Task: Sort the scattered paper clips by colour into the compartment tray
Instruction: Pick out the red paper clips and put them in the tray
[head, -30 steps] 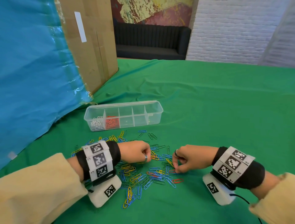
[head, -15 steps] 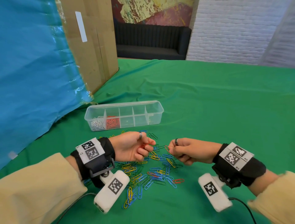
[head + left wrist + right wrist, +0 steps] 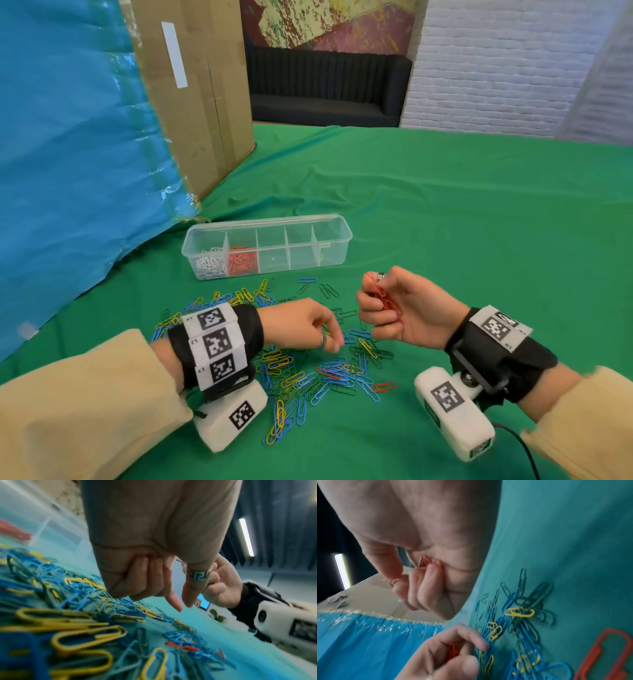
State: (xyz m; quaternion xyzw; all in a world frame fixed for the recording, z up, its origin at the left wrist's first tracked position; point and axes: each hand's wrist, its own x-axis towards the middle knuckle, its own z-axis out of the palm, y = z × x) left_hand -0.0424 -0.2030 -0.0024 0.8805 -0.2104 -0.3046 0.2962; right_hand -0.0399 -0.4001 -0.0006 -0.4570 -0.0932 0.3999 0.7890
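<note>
A clear compartment tray (image 3: 337, 226) lies beyond the pile, with white clips (image 3: 209, 265) in its leftmost cell and red clips (image 3: 241, 262) in the one beside it. Blue, yellow, green and a few red paper clips form a pile (image 3: 318, 373) on the green cloth. My left hand (image 3: 334, 344) is palm down, fingertips on the pile; the right wrist view shows red clips (image 3: 453, 650) inside its curled fingers. My right hand (image 3: 373, 291) is raised above the pile's right side, gripping several red clips (image 3: 426, 562). A lone red clip (image 3: 383, 387) lies at the pile's right edge.
A tall cardboard box (image 3: 202, 102) and a blue plastic sheet (image 3: 68, 137) stand at the left, close behind the tray. Bare green cloth (image 3: 445, 222) stretches to the right and far side. A dark sofa (image 3: 325, 85) sits beyond the table.
Both hands lifted off the pile with red clips and came together. Now my left hand has turned palm down and dropped back onto the pile, while my right hand has risen and turned palm inward.
</note>
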